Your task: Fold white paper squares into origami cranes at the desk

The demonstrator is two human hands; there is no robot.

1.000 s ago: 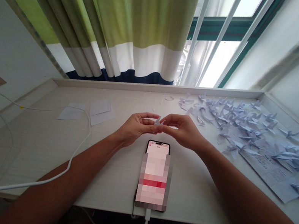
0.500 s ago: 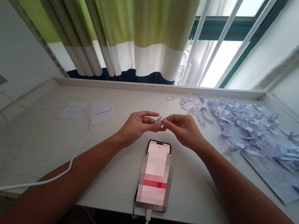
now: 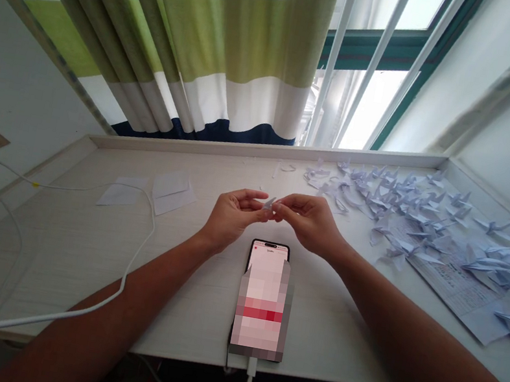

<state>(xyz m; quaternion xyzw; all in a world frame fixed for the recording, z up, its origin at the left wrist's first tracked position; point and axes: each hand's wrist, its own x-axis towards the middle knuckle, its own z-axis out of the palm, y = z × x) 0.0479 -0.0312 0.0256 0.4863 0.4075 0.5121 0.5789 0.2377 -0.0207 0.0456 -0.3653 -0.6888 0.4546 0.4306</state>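
Between my two hands is a small folded piece of white paper (image 3: 269,203), with a pointed tip sticking up. My left hand (image 3: 234,217) pinches it from the left with thumb and fingers. From the right, my right hand (image 3: 306,221) grips its other side between thumb and forefinger. Fingers cover much of the paper, so its full shape is hidden. Just below the hands a phone (image 3: 258,310) lies face up on the white desk (image 3: 194,312), its screen partly blurred out.
Many folded paper cranes (image 3: 411,202) crowd the desk's right side, some on a printed sheet (image 3: 459,293). Flat paper squares (image 3: 170,192) lie at left. A white cable (image 3: 136,249) loops across my left forearm; another plug (image 3: 252,368) enters the phone. A raised rim (image 3: 194,143) borders the back.
The paper's tip leans further to the right, and my right fingers have closed in nearer to my left. The whole view has shifted slightly.
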